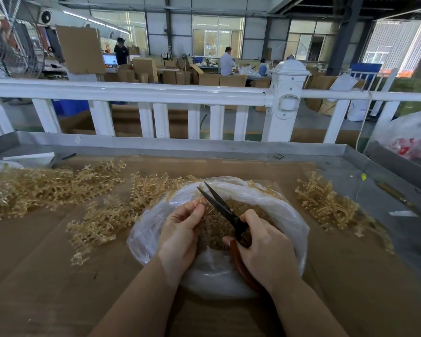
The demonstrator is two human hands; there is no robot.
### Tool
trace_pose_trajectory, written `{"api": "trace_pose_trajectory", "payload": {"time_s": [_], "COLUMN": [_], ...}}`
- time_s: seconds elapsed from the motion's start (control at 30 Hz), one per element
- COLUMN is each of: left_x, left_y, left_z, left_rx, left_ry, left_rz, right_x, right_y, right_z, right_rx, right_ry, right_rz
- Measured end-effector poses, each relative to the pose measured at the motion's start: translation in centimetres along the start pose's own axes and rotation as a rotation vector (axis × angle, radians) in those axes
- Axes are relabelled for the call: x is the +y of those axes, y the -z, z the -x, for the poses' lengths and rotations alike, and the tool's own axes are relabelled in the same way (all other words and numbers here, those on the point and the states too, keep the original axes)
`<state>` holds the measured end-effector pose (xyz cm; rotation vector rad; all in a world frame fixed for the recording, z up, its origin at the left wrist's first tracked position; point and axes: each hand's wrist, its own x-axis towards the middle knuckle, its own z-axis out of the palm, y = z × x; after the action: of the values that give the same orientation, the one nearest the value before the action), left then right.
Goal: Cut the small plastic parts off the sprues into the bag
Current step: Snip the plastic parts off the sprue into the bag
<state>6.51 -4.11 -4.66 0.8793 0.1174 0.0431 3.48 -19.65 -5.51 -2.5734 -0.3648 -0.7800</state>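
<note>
The cutting step is in hand: the left hand pinches a thin amber sprue between thumb and fingertips and holds it over the mouth of the bag, while the right hand grips the scissors by their reddish-brown handles, fingers curled round them; the dark blades stand apart in a narrow V, tips pointing far and slightly left, with the sprue just beside the near blade. By my reading the next move calls for the blades to close on the stem close to a part, with the sprue kept above the opening so the piece drops in rather than onto the cardboard.

The bag is thin, translucent white film, crumpled and rolled down into a soft ring; inside lies a grainy heap of small amber cut parts. The sprues are glossy, translucent, honey-coloured plastic, branched like little combs; tangled heaps lie to the left, just left of the bag and to the right. The cardboard is flat, matt brown; it lies in a grey metal tray.
</note>
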Motion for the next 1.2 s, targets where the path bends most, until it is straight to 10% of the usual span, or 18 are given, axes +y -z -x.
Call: {"api": "trace_pose_trajectory", "payload": {"time_s": [1.2], "left_x": [0.16], "left_y": [0.5], "left_z": [-0.22], "left_rx": [-0.111], "left_ry": [0.039], "left_rz": [0.003], "right_x": [0.03], "right_y": [0.31], "right_z": [0.13], "right_rx": [-0.114], "right_ry": [0.039], "right_rz": [-0.094]}}
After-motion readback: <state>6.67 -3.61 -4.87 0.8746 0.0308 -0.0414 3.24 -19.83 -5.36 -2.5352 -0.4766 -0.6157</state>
